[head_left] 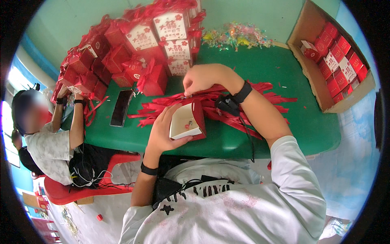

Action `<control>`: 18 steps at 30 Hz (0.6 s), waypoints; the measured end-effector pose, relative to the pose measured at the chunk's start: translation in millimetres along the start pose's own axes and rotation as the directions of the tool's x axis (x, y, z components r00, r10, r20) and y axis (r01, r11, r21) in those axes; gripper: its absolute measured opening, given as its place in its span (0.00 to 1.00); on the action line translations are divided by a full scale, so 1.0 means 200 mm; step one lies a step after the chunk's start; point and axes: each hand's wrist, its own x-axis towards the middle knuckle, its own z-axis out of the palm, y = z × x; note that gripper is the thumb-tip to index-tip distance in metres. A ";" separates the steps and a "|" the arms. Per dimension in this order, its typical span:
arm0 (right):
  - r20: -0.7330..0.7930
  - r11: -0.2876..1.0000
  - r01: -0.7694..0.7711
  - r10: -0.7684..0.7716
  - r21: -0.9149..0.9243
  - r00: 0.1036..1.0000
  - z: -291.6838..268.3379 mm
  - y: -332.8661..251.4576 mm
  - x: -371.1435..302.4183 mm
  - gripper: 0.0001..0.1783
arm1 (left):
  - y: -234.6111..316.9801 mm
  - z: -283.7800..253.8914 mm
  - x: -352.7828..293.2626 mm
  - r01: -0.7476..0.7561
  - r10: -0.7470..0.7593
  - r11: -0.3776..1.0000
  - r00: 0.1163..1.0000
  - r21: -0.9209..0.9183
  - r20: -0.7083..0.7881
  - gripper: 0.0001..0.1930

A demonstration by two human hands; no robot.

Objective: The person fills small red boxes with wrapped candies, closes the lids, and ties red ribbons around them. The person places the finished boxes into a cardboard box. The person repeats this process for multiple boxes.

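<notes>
My left hand (160,131) grips a small open gift box (198,118), red outside and white inside. The box is tilted so that its inside faces me, and a small reddish object (188,125) lies in it. Just beyond the box my right hand (206,78) is held with bent, closed fingers. A tiny shiny bit shows at its fingertips, too small to name. Under the right wrist and behind the box, a heap of red ribbons (276,99) spreads across the green table (313,134).
Finished-looking red boxes (83,61) and white printed ones (170,25) are stacked at the back left. Wrapped candies (239,35) lie against the wall. A carton (357,99) of red boxes stands at right. Left are a phone (121,108) and a seated person (53,142) handling ribbon.
</notes>
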 end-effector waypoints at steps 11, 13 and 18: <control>-0.054 0.989 -0.117 0.112 -0.088 0.992 0.19 0.04 0.12 0.19 | 0.00 0.00 -0.01 -0.021 0.021 1.000 1.000 -0.004 -0.007 0.49; -0.076 0.998 -0.039 0.036 -0.042 0.996 0.14 0.06 0.09 0.19 | 0.01 0.00 0.00 -0.008 0.008 1.000 1.000 -0.008 -0.002 0.49; -0.239 0.990 0.134 -0.119 0.048 0.964 -0.04 0.05 -0.02 0.21 | 0.01 0.01 -0.01 -0.013 0.013 1.000 1.000 0.012 -0.006 0.49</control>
